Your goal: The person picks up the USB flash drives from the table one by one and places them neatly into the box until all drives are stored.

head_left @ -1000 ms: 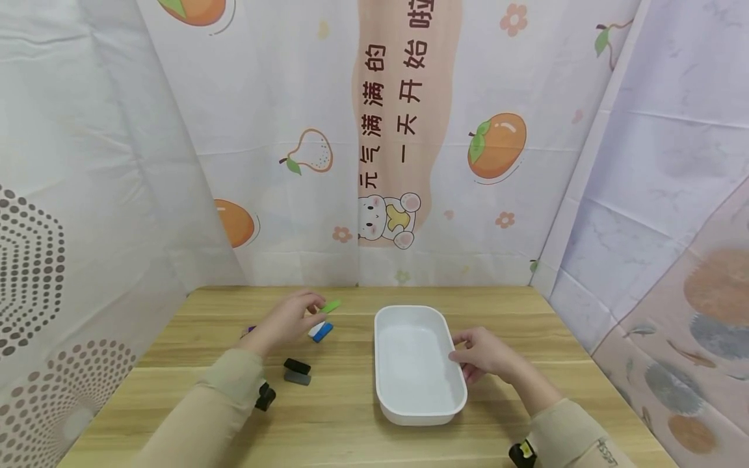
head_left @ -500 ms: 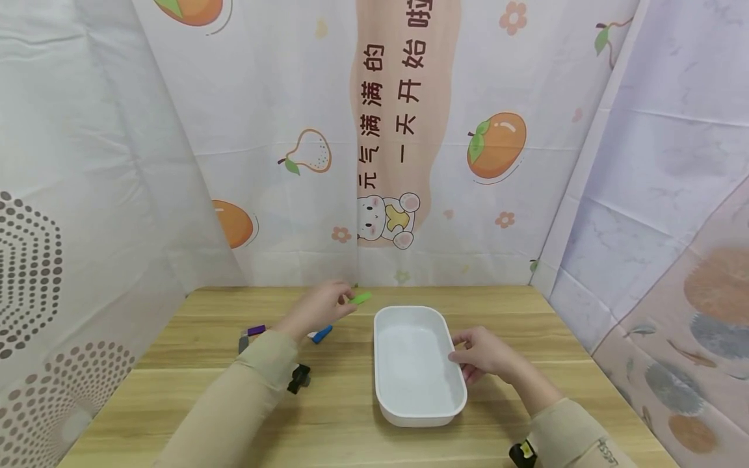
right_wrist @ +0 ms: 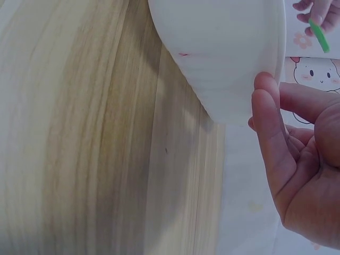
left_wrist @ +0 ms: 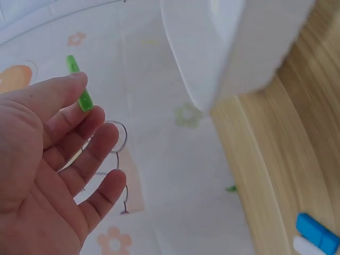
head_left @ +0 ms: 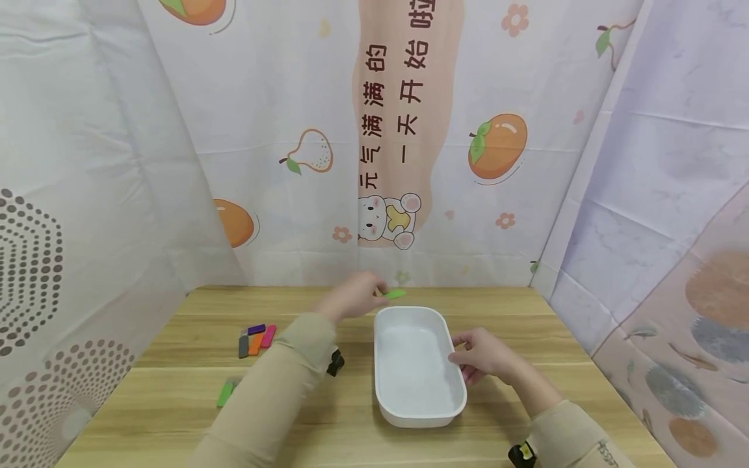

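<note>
My left hand (head_left: 354,296) pinches a small flat green stick (head_left: 395,294) between thumb and fingers, just beyond the far left corner of a white rectangular basin (head_left: 417,364). In the left wrist view the stick (left_wrist: 79,85) juts out past the thumb, the other fingers loosely bent. The basin has rounded corners and a bare inside. At its right side my right hand (head_left: 486,354) grips the rim, thumb on top and fingers against the outer wall. The right wrist view shows fingertips (right_wrist: 263,106) at the basin's edge.
On the wooden table at left lie small coloured sticks: purple (head_left: 256,329), orange (head_left: 255,344), pink (head_left: 268,336) and grey (head_left: 243,346). A green one (head_left: 225,392) lies nearer, partly behind the left sleeve. Blue (left_wrist: 317,232) and white (left_wrist: 307,246) ones show in the left wrist view.
My left hand has carried the green stick rightward and slightly back, from over the blue and white sticks to the basin's far left corner. The right hand and basin have stayed put.
</note>
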Motion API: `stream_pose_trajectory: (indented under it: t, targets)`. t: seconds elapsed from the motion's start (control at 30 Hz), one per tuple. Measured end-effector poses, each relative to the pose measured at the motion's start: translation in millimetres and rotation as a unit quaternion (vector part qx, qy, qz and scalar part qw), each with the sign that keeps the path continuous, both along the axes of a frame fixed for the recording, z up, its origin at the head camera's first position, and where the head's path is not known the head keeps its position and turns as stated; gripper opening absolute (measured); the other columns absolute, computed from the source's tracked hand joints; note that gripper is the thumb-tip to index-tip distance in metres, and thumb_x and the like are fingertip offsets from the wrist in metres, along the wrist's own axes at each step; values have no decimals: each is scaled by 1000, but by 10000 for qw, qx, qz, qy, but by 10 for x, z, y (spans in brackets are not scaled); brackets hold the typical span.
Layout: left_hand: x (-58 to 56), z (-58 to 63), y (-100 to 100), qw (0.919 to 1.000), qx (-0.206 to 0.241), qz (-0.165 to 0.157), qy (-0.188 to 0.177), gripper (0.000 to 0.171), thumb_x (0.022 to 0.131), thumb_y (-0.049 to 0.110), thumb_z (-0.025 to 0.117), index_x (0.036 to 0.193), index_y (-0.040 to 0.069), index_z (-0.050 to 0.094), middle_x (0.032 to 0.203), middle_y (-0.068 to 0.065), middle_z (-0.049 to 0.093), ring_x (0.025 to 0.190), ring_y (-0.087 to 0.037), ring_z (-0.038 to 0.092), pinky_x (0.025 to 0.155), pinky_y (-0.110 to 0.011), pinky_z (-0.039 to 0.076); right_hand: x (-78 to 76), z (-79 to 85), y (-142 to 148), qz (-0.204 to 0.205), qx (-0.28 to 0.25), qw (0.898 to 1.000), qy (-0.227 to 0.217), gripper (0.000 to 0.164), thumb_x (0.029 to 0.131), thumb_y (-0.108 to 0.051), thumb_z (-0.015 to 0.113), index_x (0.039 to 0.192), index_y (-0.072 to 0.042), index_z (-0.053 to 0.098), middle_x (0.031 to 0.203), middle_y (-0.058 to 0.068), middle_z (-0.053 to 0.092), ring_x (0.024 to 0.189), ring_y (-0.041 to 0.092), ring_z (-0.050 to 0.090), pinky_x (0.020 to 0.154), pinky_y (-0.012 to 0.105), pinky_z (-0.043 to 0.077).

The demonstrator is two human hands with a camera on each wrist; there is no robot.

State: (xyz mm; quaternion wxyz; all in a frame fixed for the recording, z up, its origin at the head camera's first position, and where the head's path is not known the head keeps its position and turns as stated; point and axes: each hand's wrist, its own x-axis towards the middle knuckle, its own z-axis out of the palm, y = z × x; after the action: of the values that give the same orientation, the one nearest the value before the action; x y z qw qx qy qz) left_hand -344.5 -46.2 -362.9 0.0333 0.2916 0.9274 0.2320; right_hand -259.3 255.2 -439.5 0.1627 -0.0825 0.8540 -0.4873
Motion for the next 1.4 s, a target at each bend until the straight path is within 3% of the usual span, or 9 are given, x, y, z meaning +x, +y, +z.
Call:
stream_pose_trajectory:
  t: [0.47,0.7,1.0,1.23,1.4]
  targets:
    - [-23,-6,426,9988,-459,58,177,22,96,27,72,111,12,75,107,1,71,94,-14,63,86,-34,52,1,-31,1,-87,-133,9999,-57,41,93,-7,71,128,11,59,74,14,63,55,21,67,54,40,59]
    - [-27,-103,553,9926,-1115,-186,442,10,93,27,75,91,18,75,83,9,65,79,-12,60,73,-30,51,6,-5,-4,-44,-71,10000,-55,40,94,-6,69,128,12,58,74,14,64,56,21,67,54,39,59]
    - [12,-170,685,9889,-1477,70,130,4,89,19,79,88,17,76,80,9,68,71,-9,61,68,-29,52,-22,-9,7,16,-77,9999,-74,38,94,-6,69,127,11,60,72,14,65,55,20,67,54,39,59]
    - [58,-169,865,9796,-1952,95,461,12,86,16,79,77,17,71,73,8,63,66,-11,57,64,-31,50,-25,-7,10,44,-102,9999,-75,39,94,-7,69,127,11,59,71,13,65,55,19,66,53,40,59]
    - [90,-218,959,9783,-1991,301,498,23,86,18,80,69,18,65,69,7,61,62,-12,55,61,-31,50,-27,-23,7,-8,-106,9999,-47,40,94,-7,69,127,12,58,72,13,66,54,20,66,53,41,59]
